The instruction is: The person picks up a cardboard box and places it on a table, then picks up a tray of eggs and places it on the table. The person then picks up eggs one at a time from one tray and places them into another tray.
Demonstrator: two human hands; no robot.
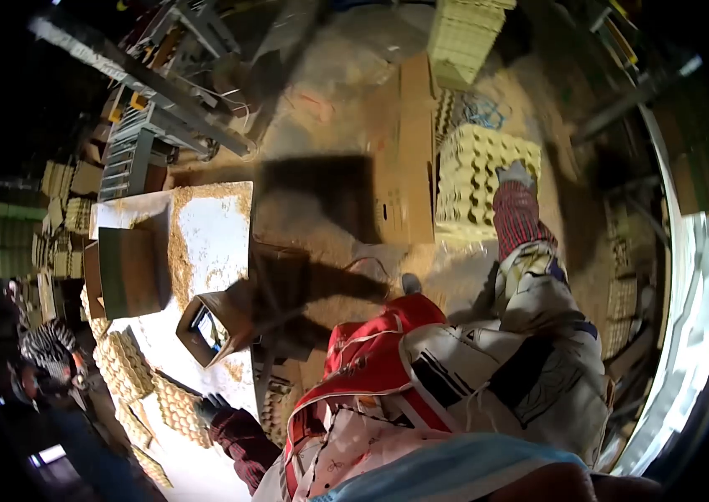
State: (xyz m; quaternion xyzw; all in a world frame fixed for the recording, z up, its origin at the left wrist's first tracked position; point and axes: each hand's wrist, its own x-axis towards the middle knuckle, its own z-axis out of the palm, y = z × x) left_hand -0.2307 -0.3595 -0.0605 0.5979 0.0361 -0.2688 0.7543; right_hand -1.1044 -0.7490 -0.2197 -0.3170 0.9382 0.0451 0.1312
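A: Reaching out with the right hand point(515, 175), the person is laying a gloved palm on top of the stack of egg trays point(476, 180) on the floor ahead, beside the flat cardboard sheet point(404, 159). The fingers are lying flat on the stack, not closing around anything.

B: And the left hand point(210, 407)?

A: It is hanging low, gloved, just beside the trays of eggs point(147, 386) that are lying on the white table point(212, 230). Whether it is gripping anything, I cannot tell.

B: Anything else around?

A: An open cardboard box point(128, 268) is sitting on that table, and another person in stripes point(49, 343) is working at the far left.
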